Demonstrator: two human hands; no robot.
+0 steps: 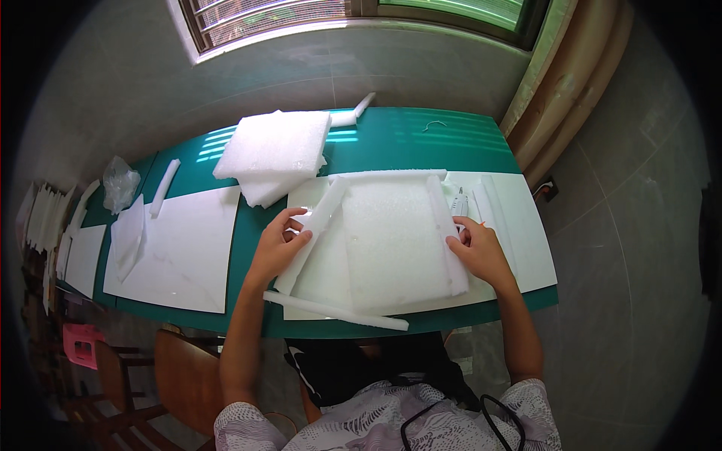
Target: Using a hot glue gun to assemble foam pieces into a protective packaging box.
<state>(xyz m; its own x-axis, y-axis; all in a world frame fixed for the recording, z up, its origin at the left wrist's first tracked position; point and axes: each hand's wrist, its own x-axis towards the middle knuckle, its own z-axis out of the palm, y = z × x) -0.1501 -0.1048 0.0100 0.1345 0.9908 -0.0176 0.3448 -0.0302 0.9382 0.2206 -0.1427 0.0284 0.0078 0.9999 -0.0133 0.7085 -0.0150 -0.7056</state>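
- The left hand (280, 244) grips a white foam strip (312, 229) between thumb and fingers, holding it slanted along the left edge of a square foam sheet (391, 240). The strip looks light and springy, so I'd judge a loose pinch could let it slide off the edge.
- The right hand (475, 252) lies flat, fingers spread, pressing a second strip (444, 233) against the sheet's right edge. It closes on nothing, so that strip could creep outward if the pressure eases.
- Just below both hands, a long loose strip (335, 310) lies near the table's near edge. A forearm brushing it could knock it to the floor.
- Just beyond the right hand's fingertips rests a small pen-like tool (459, 203). What kind it is I cannot tell, but a shove of the sheet could roll it away.
- Beyond the left hand, a stack of foam sheets (274, 150) overlaps the far corner of the white board (526, 240) under the work. Pulling the board could drag the stack.
- Well off to the left of the left hand lie another board (180, 255) and a crumpled plastic bag (120, 184) on the green table (421, 139), too far off to interfere.
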